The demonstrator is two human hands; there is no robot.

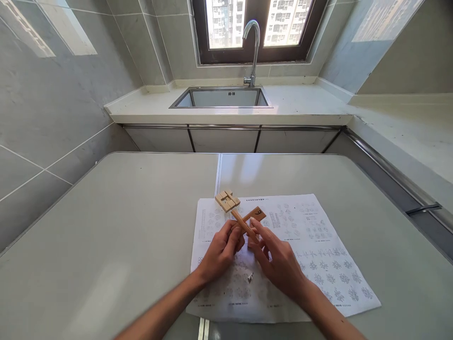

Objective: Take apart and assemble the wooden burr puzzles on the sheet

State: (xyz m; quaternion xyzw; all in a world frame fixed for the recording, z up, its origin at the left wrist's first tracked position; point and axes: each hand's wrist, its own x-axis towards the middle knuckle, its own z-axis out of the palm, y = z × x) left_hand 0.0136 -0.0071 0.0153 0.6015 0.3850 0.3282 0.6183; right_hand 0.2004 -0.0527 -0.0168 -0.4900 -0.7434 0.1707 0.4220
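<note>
Two crossed wooden puzzle bars point(247, 221) are held above a printed instruction sheet point(318, 255). My left hand point(221, 250) pinches the lower left end of the crossed bars. My right hand point(276, 257) grips them from the right, fingers wrapped around the lower bar. One bar carries a dark mark near its far end. A small cluster of loose wooden pieces point(227, 200) lies on the sheet's far left corner, just beyond the held bars.
The sheet lies on a pale grey table point(123, 226) with a seam down its middle. Beyond it runs a white counter with a steel sink point(221, 97) and a tall tap point(253, 47) under a window. Grey tiled walls stand at left and right.
</note>
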